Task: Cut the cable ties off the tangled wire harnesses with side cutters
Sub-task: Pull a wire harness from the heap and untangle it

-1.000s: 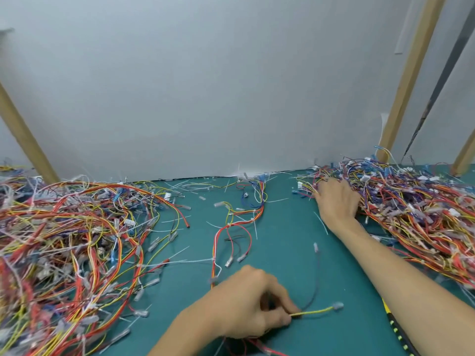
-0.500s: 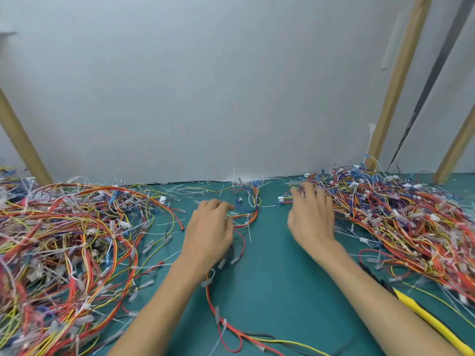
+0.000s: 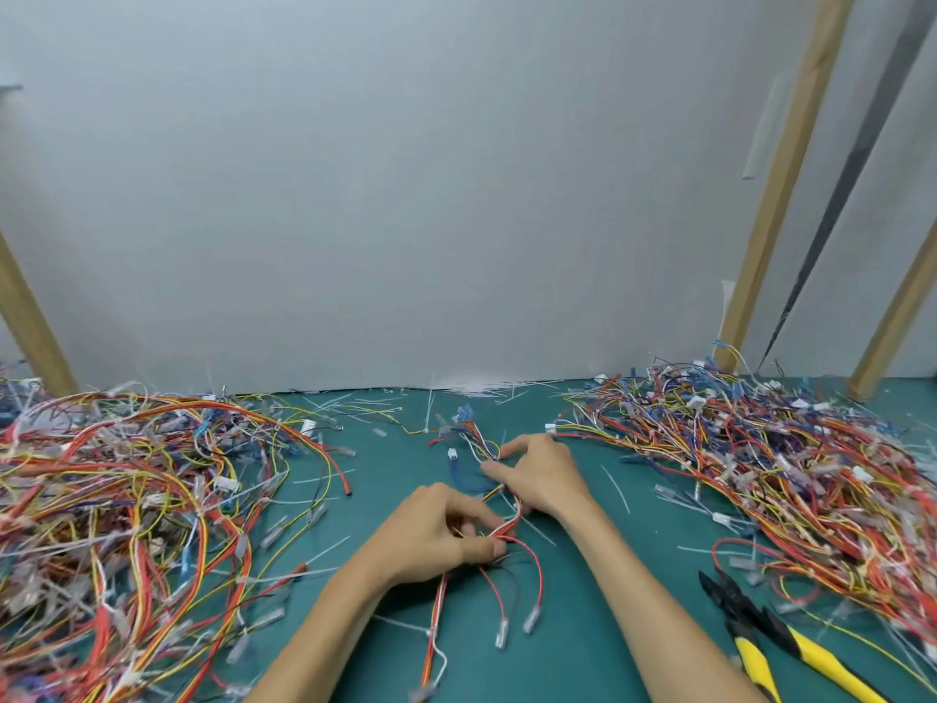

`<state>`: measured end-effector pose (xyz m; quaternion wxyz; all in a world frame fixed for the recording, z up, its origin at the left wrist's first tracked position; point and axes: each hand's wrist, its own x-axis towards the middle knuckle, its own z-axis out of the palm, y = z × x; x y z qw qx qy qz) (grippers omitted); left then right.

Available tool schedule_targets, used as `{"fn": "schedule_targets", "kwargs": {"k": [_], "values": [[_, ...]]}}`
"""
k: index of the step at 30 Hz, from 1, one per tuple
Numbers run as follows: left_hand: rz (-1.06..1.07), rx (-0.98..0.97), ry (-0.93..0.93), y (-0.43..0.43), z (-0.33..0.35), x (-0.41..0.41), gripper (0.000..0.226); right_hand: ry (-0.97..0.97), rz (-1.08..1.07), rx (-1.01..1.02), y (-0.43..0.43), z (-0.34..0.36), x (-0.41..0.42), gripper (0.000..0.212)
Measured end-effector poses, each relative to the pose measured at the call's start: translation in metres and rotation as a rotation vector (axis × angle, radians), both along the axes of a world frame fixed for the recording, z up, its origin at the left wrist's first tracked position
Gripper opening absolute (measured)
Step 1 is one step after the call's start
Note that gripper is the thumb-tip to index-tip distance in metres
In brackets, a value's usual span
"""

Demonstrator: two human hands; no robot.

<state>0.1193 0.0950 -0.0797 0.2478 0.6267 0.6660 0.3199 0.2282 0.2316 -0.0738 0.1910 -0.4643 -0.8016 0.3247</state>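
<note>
Left hand [image 3: 436,540] and right hand [image 3: 540,482], fingers curled, both grip one wire harness [image 3: 514,520] mid-bench [image 3: 385,499]; side cutters [image 3: 760,634] lie near its front right corner.

Bare mat [image 3: 385,504] runs down the middle between the left wire pile [image 3: 127,525] and the right wire pile [image 3: 791,479]. A wire bundle [image 3: 512,522], held by the left hand [image 3: 436,542] and right hand [image 3: 545,482], lies across it. Cutters [image 3: 760,634] fill the near right corner; the wall [image 3: 405,195] closes the far side.
</note>
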Motion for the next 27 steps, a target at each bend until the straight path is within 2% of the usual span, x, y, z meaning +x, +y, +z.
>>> {"fn": "schedule_targets", "kwargs": {"k": [2,4,6,8,9,13,16,18,20,22,27], "values": [[0.009,0.011,-0.109,0.000,-0.001,0.000,0.010,0.101,0.017,-0.055,0.003,-0.002,0.004,0.014],[0.079,0.086,-0.173,-0.001,-0.001,0.002,0.033,0.147,0.003,-0.044,0.004,-0.008,0.006,0.015],[0.186,0.179,-0.335,-0.002,0.001,0.001,0.051,0.144,0.009,-0.004,0.003,-0.011,0.005,0.017],[0.332,0.283,-0.555,0.001,0.001,-0.004,0.045,0.169,0.019,0.017,-0.002,-0.012,0.004,0.016],[0.412,0.340,-0.599,0.003,0.000,-0.006,0.039,0.216,0.017,0.004,-0.005,-0.011,0.004,0.015],[0.575,0.439,-0.468,0.015,-0.004,-0.011,0.023,0.465,0.007,-0.132,-0.013,-0.012,0.005,0.012],[0.573,0.416,-0.434,0.023,-0.004,-0.016,0.015,0.527,0.044,-0.159,-0.016,-0.011,0.007,0.010],[0.558,0.422,-0.478,0.026,-0.006,-0.020,0.015,0.539,0.050,-0.157,-0.016,-0.013,0.009,0.011],[0.554,0.452,-0.649,0.026,-0.006,-0.025,0.017,0.553,0.065,-0.164,-0.015,-0.015,0.010,0.010],[0.522,0.471,-0.918,0.024,-0.003,-0.031,0.019,0.571,0.066,-0.161,-0.015,-0.018,0.010,0.011],[0.444,0.503,-1.422,0.014,0.002,-0.051,0.019,0.530,-0.031,-0.032,-0.011,-0.019,0.009,0.009]]}}
